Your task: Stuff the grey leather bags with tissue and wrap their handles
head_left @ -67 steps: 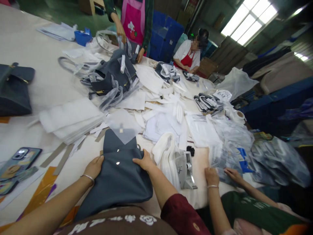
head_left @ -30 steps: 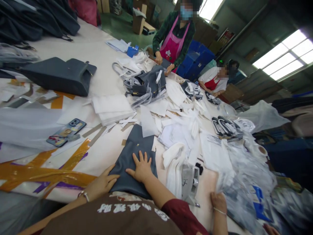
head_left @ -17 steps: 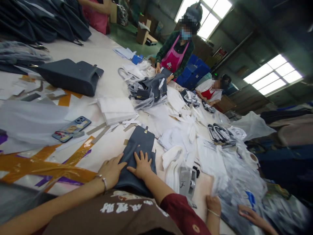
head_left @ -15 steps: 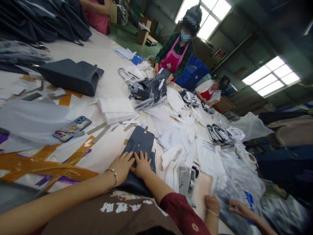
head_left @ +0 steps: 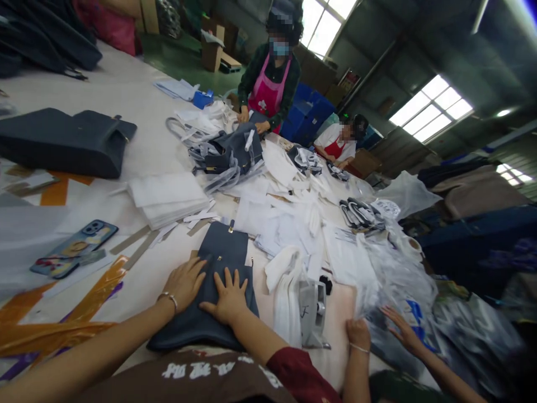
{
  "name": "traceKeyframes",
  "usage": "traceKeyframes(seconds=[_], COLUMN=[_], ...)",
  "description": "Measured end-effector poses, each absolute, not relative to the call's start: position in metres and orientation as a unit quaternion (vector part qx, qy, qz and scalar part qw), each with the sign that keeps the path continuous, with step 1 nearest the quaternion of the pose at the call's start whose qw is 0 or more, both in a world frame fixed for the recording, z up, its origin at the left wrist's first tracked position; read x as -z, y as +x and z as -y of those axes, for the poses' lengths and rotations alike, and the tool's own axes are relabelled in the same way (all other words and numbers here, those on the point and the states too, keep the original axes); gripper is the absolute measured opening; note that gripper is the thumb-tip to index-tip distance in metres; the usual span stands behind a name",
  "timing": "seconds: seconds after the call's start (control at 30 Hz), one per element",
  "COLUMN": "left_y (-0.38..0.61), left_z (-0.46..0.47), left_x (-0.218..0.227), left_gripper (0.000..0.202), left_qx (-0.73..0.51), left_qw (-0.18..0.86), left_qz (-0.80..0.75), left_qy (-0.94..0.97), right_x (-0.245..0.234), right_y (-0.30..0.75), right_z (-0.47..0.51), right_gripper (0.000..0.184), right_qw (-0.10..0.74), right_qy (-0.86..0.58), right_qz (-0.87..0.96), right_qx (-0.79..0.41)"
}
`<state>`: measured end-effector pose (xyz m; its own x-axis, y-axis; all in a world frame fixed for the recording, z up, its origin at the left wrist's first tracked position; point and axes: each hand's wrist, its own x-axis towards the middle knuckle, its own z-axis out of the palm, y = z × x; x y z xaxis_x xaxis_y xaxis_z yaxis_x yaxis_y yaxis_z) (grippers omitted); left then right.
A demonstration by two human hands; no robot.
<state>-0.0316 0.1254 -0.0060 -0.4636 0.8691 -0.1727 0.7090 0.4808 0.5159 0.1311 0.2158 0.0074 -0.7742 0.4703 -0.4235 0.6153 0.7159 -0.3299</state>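
A dark navy leather handbag (head_left: 224, 246) lies flat on the table in front of me, its flap and small gold clasp at the far end. My left hand (head_left: 184, 284) rests flat along the bag's left edge, fingers together and stretched out. Palm down on the middle of the bag, my right hand (head_left: 229, 296) has its fingers spread wide. Neither hand grips anything. Right of the bag are folded white sheets (head_left: 287, 302) and a grey tape dispenser-like tool (head_left: 312, 313).
A phone (head_left: 75, 249) and a stack of white padding sheets (head_left: 168, 196) lie left. Another navy bag (head_left: 71, 140) sits behind them. At right, a co-worker's hands (head_left: 358, 334) handle clear plastic bags (head_left: 398, 280). Two people work across the table (head_left: 138, 73).
My hands have slid apart on the bag, the left to its edge, and more of the bag's near part shows. The view has swung right. The co-worker's right-side hand has opened.
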Motion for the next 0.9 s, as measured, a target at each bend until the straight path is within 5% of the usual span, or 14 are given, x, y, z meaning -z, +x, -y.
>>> traceKeyframes(seconds=[0.13, 0.27, 0.63, 0.9], left_y=[-0.055, -0.064, -0.08, -0.078], left_z=[-0.148, -0.173, -0.2, -0.202], left_x=[0.001, -0.002, -0.013, 0.0], left_gripper=[0.042, 0.052, 0.068, 0.028], left_qx=[-0.229, -0.206, -0.093, -0.173], left_qw=[0.402, 0.523, 0.572, 0.495], left_qz=[-0.84, -0.776, -0.764, -0.817], left_qy=[0.282, 0.286, 0.282, 0.241], right_x=[-0.008, -0.007, -0.01, -0.011], right_y=[0.13, 0.128, 0.127, 0.128], right_z=[-0.218, -0.219, -0.219, -0.214], right_gripper=[0.088, 0.089, 0.095, 0.094], right_qw=[0.153, 0.164, 0.168, 0.161], right_qy=[0.298, 0.301, 0.309, 0.308], right_qz=[-0.911, -0.909, -0.907, -0.912], right_qx=[0.24, 0.239, 0.233, 0.219])
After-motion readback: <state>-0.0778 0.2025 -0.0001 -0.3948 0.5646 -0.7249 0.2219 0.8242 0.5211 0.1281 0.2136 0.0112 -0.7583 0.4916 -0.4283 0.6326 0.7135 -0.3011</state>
